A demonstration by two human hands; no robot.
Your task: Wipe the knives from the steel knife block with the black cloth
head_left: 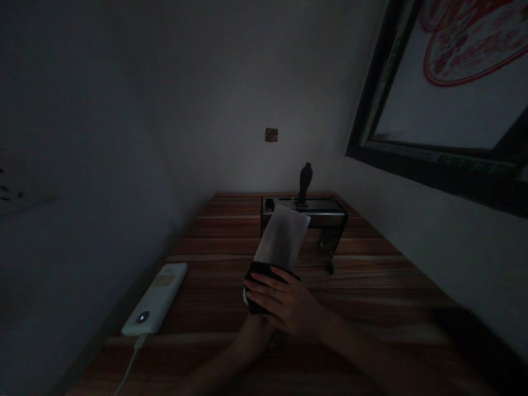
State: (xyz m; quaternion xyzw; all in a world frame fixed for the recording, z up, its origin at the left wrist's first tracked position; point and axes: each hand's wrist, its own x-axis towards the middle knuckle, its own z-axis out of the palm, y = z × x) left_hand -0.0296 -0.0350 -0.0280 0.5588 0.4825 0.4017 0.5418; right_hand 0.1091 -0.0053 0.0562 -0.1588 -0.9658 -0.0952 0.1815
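Note:
A broad pale blade, like a cleaver's, points up and away from me in the middle of the view. My left hand is closed beneath it at the handle end; the grip itself is mostly hidden. Over the lower blade lies a black cloth, and my right hand presses it there with fingers laid across, a ring on one of them. A whitish edge shows at the cloth's left side; I cannot tell what it is. Behind the blade stands a knife rack with a black handle sticking up from it.
On the left of the wood-striped table lies a white power bank with a cable plugged in. Walls rise at both sides and behind. A framed picture hangs at upper right. A dark blurred object is at lower right.

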